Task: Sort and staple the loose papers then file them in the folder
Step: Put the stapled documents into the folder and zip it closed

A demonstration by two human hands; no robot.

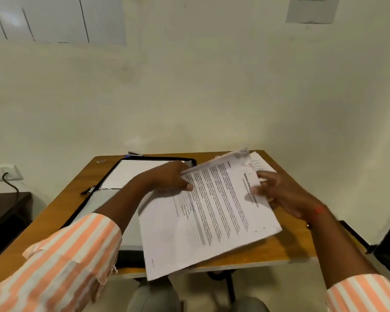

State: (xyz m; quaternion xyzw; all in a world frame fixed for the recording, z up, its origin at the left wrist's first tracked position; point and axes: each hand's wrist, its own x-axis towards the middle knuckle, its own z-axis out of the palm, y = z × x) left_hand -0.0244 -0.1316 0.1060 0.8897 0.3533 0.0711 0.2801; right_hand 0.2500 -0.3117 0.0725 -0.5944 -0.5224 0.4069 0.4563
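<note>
— Where are your hands?

— Both are raised over the wooden table. My left hand pinches the far left edge of the papers, thumb on top; my right hand grips their right edge, fingers curled.

— And the sheets?

— Thin, white, tilted, dense with print too blurred to read. The black zip folder lies open just left of them, a blank sheet inside.

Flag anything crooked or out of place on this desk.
The papers, held by the left hand and right hand, sit skewed to the desk and overhang its near edge. The folder lies open beside them. No spill or damage shows.
</note>
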